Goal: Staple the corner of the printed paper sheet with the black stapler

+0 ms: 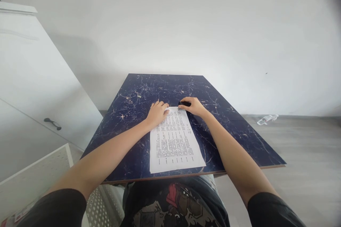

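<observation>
A printed sheet of paper [173, 145], perhaps more than one layer, lies on the dark blue marbled table [128, 113], its lines of text running lengthwise. My left hand [157, 113] rests flat over the sheet's far left corner, fingers spread and thumb on the paper. At the far right corner, my right hand [195, 107] is closed around a small black stapler [184, 104]. The stapler's front end sits over the paper's far edge; whether its jaws are pressed together I cannot tell.
A white cabinet [39, 78] with a dark handle stands on the left, above a white perforated basket [99, 205]. A clear plastic item [267, 119] lies on the floor at right by the wall [239, 42]. The table's near edge is close to my body.
</observation>
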Tool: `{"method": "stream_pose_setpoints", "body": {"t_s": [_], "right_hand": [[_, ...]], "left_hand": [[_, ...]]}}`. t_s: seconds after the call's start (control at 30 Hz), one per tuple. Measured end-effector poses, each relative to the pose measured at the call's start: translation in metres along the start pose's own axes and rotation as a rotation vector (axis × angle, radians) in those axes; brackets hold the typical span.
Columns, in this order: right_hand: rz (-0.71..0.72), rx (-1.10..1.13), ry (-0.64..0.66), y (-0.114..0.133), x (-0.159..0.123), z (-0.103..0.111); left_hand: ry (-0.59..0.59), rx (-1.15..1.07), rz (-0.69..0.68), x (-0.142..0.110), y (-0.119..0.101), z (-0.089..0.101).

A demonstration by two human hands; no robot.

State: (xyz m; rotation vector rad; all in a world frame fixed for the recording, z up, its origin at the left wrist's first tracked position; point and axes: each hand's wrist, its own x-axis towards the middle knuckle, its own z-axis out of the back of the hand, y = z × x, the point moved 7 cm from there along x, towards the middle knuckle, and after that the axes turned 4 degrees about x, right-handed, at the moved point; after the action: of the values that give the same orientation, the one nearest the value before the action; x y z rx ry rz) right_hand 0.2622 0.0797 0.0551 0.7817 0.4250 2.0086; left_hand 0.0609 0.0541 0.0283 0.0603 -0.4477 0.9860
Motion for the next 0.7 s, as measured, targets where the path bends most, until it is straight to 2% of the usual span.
{"method": "stream_pose_setpoints", "body": {"t_s": [0.17,0.3,0.4,0.53,0.7], "right_hand": [[-0.015,0.035,-0.017,0.004,0.001,0.005],[-0.085,0.070,-0.248,0.010,0.005,0.019],[-0.086,-0.010,-0.317,0.020,0.010,0.014],[-0.040,-0.116,-0.215,0.028,0.015,-0.009],[-0.088,-0.258,-0.101,0.022,0.016,-0.025]], "left_hand": [[0.021,0.004,-0.009,0.001,-0.002,0.001],[0.030,0.016,-0.002,0.001,-0.003,0.002],[0.032,0.012,-0.007,0.001,-0.004,0.001],[0.018,0.025,-0.002,0.000,-0.005,0.001],[0.016,0.022,0.007,0.000,-0.005,0.000]]}}
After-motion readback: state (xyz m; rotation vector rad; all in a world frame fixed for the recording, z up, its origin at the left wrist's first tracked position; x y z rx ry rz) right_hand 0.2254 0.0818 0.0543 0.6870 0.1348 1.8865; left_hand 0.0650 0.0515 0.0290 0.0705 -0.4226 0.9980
